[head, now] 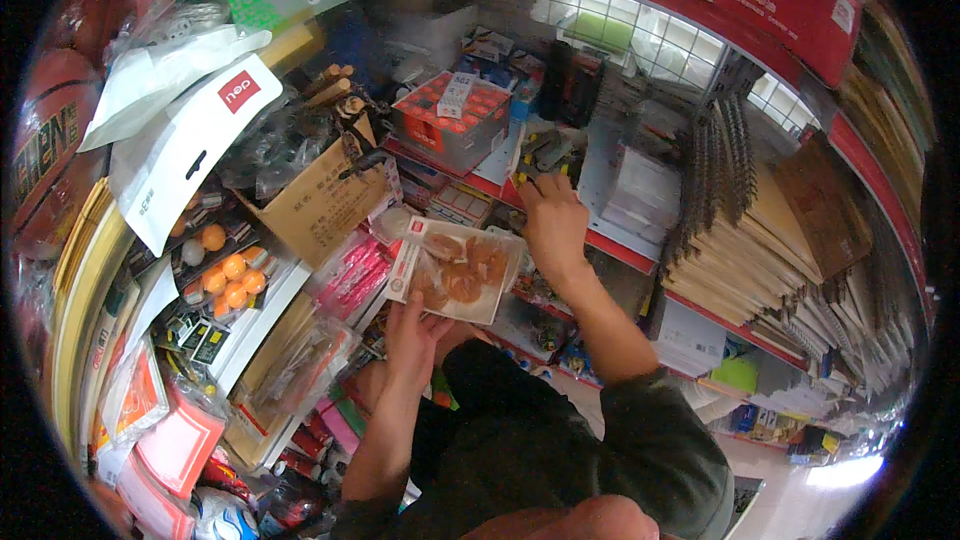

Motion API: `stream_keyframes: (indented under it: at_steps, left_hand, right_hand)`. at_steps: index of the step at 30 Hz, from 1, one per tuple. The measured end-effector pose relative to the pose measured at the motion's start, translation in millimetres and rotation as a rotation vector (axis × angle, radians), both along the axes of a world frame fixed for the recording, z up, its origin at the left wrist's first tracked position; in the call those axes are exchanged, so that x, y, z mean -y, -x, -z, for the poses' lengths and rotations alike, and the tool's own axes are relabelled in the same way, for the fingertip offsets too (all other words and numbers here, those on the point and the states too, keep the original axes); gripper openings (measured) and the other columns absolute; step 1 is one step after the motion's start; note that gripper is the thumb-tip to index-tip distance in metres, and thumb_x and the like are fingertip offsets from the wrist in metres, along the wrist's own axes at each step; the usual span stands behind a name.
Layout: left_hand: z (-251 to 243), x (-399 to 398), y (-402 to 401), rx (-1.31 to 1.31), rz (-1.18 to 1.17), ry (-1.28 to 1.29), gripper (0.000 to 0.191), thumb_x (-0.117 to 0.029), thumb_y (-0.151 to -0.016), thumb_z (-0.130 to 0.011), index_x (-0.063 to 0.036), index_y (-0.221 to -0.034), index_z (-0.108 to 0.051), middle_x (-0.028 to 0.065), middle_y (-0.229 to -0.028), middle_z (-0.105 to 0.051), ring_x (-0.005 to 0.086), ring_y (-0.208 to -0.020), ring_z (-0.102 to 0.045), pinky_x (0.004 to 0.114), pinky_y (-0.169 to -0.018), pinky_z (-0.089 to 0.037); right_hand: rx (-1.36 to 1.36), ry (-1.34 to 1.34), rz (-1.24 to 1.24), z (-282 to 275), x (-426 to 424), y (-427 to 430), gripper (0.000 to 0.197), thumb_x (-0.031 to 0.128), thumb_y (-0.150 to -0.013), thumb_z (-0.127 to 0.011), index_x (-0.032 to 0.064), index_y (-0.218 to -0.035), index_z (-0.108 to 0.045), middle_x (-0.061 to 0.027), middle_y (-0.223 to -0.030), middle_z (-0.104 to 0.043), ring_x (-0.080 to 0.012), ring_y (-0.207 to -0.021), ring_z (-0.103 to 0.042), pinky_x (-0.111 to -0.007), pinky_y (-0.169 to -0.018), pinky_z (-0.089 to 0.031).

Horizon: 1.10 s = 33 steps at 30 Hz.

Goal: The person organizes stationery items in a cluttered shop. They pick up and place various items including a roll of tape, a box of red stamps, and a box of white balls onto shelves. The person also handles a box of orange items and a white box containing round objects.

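Note:
My left hand grips the lower left edge of a flat white box, its thumb on the front. Clear plastic covers part of this Deli box, and several orange-brown rounded items show inside; their exact kind is unclear. Farther up, my right hand reaches onto a red-edged shelf. Its fingers bend down at the near side of a small open box of dark and yellow pieces, perhaps cutters. The fingertips are partly hidden, so whether they hold a piece cannot be seen.
Left of the small box stands a red-and-grey carton. Spiral-bound notebooks crowd the right side. At left are an open cardboard box, pink packets, orange balls and a hanging white Deli bag near my left arm.

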<state>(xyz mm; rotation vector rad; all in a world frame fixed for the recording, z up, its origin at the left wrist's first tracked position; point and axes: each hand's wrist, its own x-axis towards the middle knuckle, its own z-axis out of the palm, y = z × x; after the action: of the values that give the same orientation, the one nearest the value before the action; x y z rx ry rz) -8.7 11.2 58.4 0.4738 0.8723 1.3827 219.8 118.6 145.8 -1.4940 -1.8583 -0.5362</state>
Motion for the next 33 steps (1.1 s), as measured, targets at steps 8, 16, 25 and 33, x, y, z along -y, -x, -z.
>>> stream_keyframes:
  at_steps: [8, 16, 25, 33]
  left_hand:
    - [0.5, 15.7, 21.0, -0.008, -0.029, 0.015, 0.046, -0.031, -0.105, -0.059, -0.0104, -0.144, -0.045, 0.0066, -0.137, -0.059, 0.0253, -0.120, -0.063, 0.044, -0.098, -0.054]
    - [-15.1, 6.5, 12.2, 0.024, -0.099, -0.024, 0.044, -0.032, -0.105, -0.059, -0.0083, -0.140, -0.048, 0.0084, -0.135, -0.062, 0.0250, -0.117, -0.065, 0.044, -0.096, -0.056]
    - [-33.3, 1.1, 14.1, -0.007, -0.052, -0.077, 0.042, -0.033, -0.106, -0.057, -0.0063, -0.138, -0.051, 0.0099, -0.133, -0.064, 0.0249, -0.119, -0.066, 0.045, -0.098, -0.055]
    - [-70.6, -5.2, -2.2, -0.031, -0.012, -0.089, 0.047, -0.036, -0.106, -0.056, -0.0053, -0.141, -0.050, 0.0100, -0.134, -0.064, 0.0247, -0.121, -0.064, 0.044, -0.101, -0.053]
  right_hand:
    - [-0.158, 0.071, -0.369, 5.3, 12.2, -51.9, 0.026, -0.006, -0.074, -0.060, 0.0033, -0.096, -0.067, -0.0138, -0.099, -0.062, -0.0373, -0.101, -0.057, -0.045, -0.084, -0.052]
    - [-0.164, 0.054, -0.209, -6.9, 20.0, -30.2, 0.035, 0.012, -0.076, -0.079, 0.0023, -0.106, -0.063, -0.0193, -0.111, -0.057, -0.0406, -0.105, -0.056, -0.048, -0.088, -0.051]
    - [-0.384, 0.158, -0.374, 1.0, 10.8, -52.8, 0.023, 0.001, -0.084, -0.075, -0.0021, -0.101, -0.059, -0.0205, -0.122, -0.054, -0.0414, -0.113, -0.054, -0.045, -0.090, -0.049]
    - [-0.282, 0.261, -0.468, -6.0, 7.0, -65.1, 0.026, -0.004, -0.085, -0.071, 0.0008, -0.106, -0.058, -0.0216, -0.142, -0.048, -0.0496, -0.146, -0.032, -0.050, -0.114, -0.038]
